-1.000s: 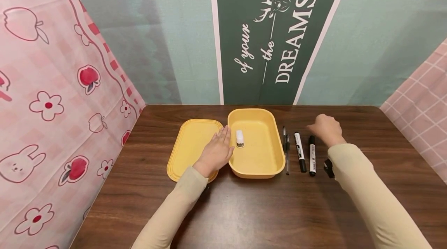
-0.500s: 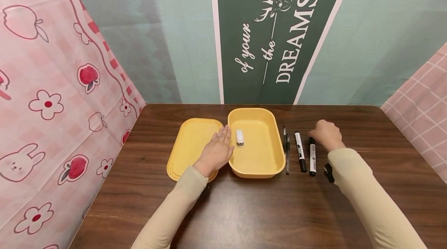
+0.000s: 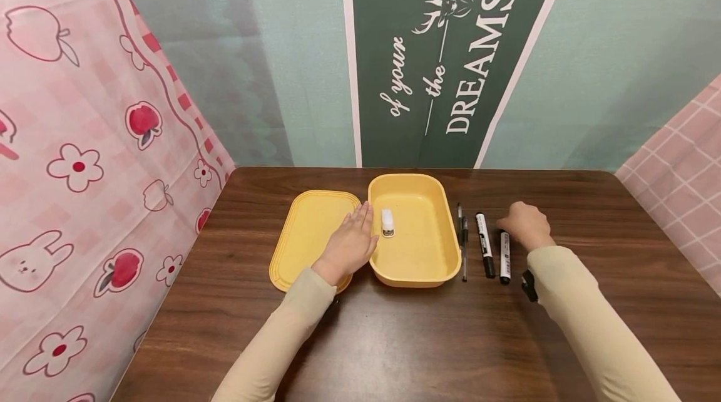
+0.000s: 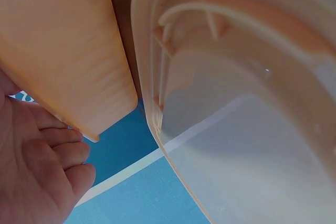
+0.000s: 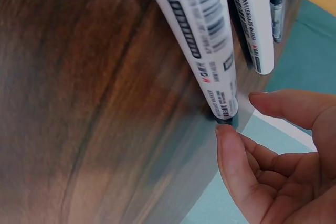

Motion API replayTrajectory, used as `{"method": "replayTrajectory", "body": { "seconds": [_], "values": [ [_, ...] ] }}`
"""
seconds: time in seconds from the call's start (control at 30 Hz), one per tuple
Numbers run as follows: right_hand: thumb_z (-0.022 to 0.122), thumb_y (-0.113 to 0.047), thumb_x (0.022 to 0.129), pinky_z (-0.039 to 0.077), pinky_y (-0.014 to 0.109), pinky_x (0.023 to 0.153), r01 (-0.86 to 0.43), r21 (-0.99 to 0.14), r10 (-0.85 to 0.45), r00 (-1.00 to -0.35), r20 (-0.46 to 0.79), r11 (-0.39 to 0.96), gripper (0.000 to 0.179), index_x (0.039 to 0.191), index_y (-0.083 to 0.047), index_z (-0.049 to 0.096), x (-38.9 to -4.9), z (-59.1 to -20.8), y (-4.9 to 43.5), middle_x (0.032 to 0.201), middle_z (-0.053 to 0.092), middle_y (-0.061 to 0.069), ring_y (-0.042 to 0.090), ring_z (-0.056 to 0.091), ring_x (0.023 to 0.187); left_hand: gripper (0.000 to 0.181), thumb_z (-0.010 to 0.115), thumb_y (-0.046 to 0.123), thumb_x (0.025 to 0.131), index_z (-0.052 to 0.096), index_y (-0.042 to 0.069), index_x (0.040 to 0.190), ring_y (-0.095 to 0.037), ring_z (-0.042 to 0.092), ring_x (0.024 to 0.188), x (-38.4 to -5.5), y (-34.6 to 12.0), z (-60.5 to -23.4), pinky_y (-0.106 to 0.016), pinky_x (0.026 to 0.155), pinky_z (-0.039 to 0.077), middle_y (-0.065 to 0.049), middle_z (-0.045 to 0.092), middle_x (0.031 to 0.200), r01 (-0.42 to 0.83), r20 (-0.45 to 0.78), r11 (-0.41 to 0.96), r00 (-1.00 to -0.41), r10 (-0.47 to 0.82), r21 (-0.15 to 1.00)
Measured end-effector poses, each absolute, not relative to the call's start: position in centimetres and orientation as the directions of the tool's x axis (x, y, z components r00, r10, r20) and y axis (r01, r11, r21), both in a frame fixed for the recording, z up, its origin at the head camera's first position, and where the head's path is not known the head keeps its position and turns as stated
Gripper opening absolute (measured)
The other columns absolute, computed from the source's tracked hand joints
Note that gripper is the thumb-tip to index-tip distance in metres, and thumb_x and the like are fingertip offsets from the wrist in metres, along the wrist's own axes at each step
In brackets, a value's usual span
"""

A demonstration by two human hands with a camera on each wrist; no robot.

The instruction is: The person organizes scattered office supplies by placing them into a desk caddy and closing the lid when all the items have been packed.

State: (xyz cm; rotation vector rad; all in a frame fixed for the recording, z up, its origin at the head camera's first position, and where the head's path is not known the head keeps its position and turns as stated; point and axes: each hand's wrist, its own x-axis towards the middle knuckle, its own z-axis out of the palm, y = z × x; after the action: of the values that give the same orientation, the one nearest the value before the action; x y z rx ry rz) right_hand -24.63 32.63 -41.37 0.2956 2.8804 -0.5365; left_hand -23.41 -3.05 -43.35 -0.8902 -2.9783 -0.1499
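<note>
Lowered slightly since half a second ago, the right hand now hides the far black end of the outermost marker, which lies well to the right of the yellow box. Far to the box's left, we see a pink curtain printed with apples, flowers and a rabbit. Just left of the box, a matching yellow lid lies on the dark, wood-grained table. Our left hand lies along the box's left wall, its fingers straight and together, gripping nothing. Inside the box, nearer its left wall, is a small white item. Behind the box, teal cloth surrounds a dark green panel bearing a stag's head and the sideways words "of your," "the" and "DREAMS." Just right of the box lie two thin pens, then another whiteboard marker, all pointing roughly away from us. At the outermost marker, our right wrist's view shows thumb and finger parted about its black end, a gap plain between them; we cannot tell whether a fingertip touches it. Soft light shines on the tabletop in front of the box. Farthest right of the box hangs pink cloth with a pale grid.
</note>
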Motion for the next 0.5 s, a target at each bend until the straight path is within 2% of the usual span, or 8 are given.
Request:
{"method": "replayTrajectory", "body": {
  "seconds": [0.5],
  "values": [
    [0.056, -0.019, 0.086, 0.039, 0.034, 0.044, 0.235, -0.331, 0.174, -0.964, -0.203, 0.914, 0.032, 0.057, -0.009, 0.047, -24.6, -42.6, 32.2, 0.060, 0.050, 0.011, 0.025, 0.047, 0.053, 0.061, 0.037, 0.029, 0.102, 0.019, -0.008, 0.146, -0.031, 0.021, 0.141, -23.5, -3.1, -43.5, -0.040, 0.113, 0.020, -0.021, 0.020, 0.153, 0.547, 0.059, 0.831, -0.837, 0.544, 0.102]
  ]
}}
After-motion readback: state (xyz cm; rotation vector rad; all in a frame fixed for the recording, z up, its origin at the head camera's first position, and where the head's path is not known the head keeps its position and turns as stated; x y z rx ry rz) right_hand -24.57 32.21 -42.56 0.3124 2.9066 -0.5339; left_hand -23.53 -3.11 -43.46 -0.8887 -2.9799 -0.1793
